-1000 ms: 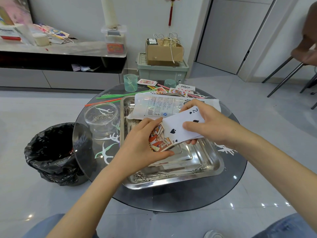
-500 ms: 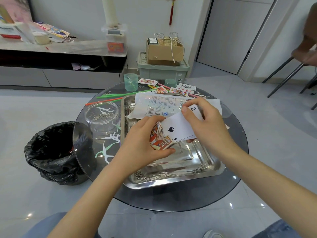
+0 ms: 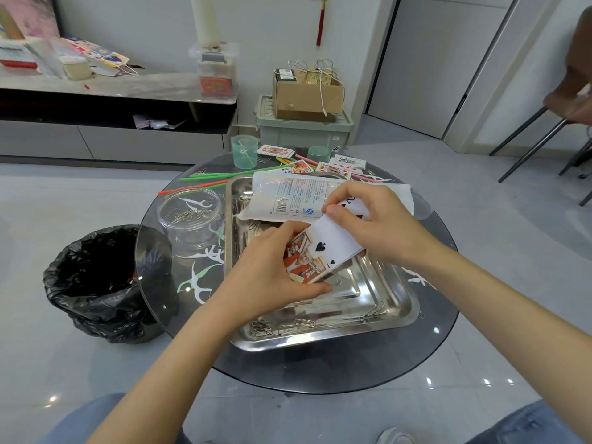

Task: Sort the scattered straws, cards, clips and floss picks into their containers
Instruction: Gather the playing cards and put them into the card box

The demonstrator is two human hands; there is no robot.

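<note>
Over the tray (image 3: 323,340), both hands (image 3: 266,277) (image 3: 379,224) grip cards (image 3: 322,248).

**Bare Arms and Blue Jeans**

The person wore blue jeans (image 3: 528,424), seen at both knees along the bottom edge. The tip of a pale grey shoe (image 3: 395,439) peeked in between them. The left hand (image 3: 266,277), the right hand (image 3: 374,225) and both arms were bare.

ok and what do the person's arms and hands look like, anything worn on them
The left hand and right hand show no gloves, rings or watch. The left forearm and right forearm are uncovered, with no sleeve in view.
</note>
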